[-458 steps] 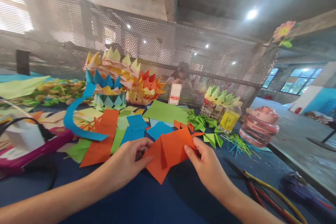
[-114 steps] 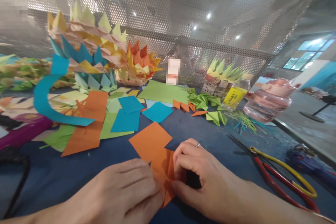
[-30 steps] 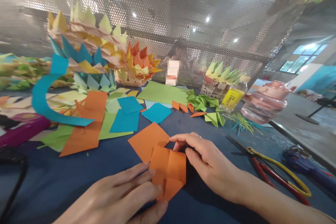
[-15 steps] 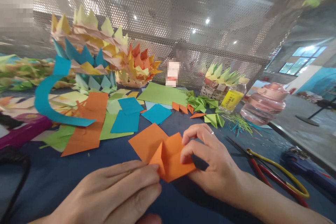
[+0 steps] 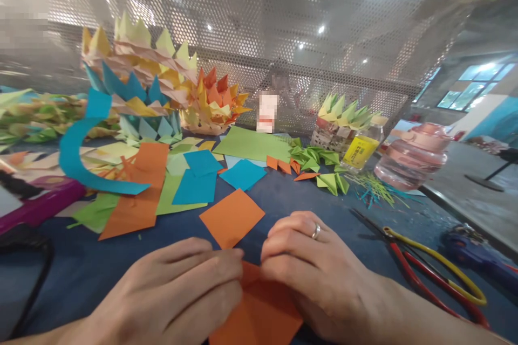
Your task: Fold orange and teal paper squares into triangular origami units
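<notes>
Blue table (image 5: 324, 202): left hand (image 5: 178, 291) and right hand (image 5: 313, 269), knuckles up, fingers curled.
Both grip a creased orange sheet (image 5: 267, 310), partly covered, just this side of the loose square (image 5: 232, 218).

This looks like a craft workshop: coloured paper sheets (image 5: 232, 218), large scissors (image 5: 389, 234) and spiky folded-paper pieces (image 5: 141, 89) crowd a blue desk (image 5: 315, 199). Behind stands a perforated metal screen (image 5: 234, 21), with grey floor (image 5: 457, 183) and paned windows (image 5: 477, 86) at right.
</notes>
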A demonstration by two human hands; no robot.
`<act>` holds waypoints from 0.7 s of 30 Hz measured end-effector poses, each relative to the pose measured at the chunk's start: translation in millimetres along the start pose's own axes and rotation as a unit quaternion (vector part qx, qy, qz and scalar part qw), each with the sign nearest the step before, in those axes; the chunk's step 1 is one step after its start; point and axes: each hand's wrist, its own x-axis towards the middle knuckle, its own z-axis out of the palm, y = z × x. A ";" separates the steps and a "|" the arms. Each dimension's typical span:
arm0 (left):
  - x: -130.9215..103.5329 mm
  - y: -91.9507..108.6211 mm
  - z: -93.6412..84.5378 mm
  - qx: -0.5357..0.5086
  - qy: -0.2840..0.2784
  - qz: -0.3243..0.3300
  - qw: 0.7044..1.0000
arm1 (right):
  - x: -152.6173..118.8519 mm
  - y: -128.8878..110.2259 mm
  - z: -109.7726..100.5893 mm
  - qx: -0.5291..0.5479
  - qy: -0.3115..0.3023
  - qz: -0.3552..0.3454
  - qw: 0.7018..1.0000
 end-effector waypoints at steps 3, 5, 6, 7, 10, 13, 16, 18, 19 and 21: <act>2.3 -3.0 0.5 -0.035 -0.021 0.004 0.999 | -1.3 -0.5 0.6 -0.009 0.009 -0.023 1.000; 3.1 -6.1 1.2 -0.057 -0.044 -0.007 0.997 | -2.1 -2.4 1.4 -0.035 0.002 -0.042 0.999; 2.7 -7.5 1.6 -0.058 -0.059 -0.011 0.997 | -2.4 -3.3 2.0 -0.052 -0.003 -0.052 0.997; 1.5 -8.7 1.9 -0.053 -0.074 -0.014 0.996 | -2.6 -3.9 2.6 -0.068 -0.007 -0.063 0.996; -5.5 -10.4 2.6 -0.038 -0.111 -0.018 0.993 | -2.6 -3.5 3.4 -0.095 -0.034 -0.087 0.991; -12.4 -10.6 2.7 -0.049 -0.118 -0.027 0.991 | -2.5 0.5 0.8 -0.112 -0.064 -0.093 0.987; -13.7 -11.7 0.6 -0.084 -0.131 -0.039 0.987 | -3.5 5.9 -3.4 -0.141 -0.062 -0.087 0.984; -12.1 -13.7 -1.6 -0.126 -0.140 -0.054 0.981 | -3.9 8.2 -5.8 -0.131 -0.071 -0.083 0.985; -11.2 -15.0 -2.7 -0.148 -0.140 -0.061 0.977 | -3.7 8.6 -6.8 -0.110 -0.087 -0.078 0.987; -9.6 -18.0 -4.7 -0.182 -0.143 -0.073 0.970 | -2.2 8.2 -8.7 -0.041 -0.123 -0.060 0.990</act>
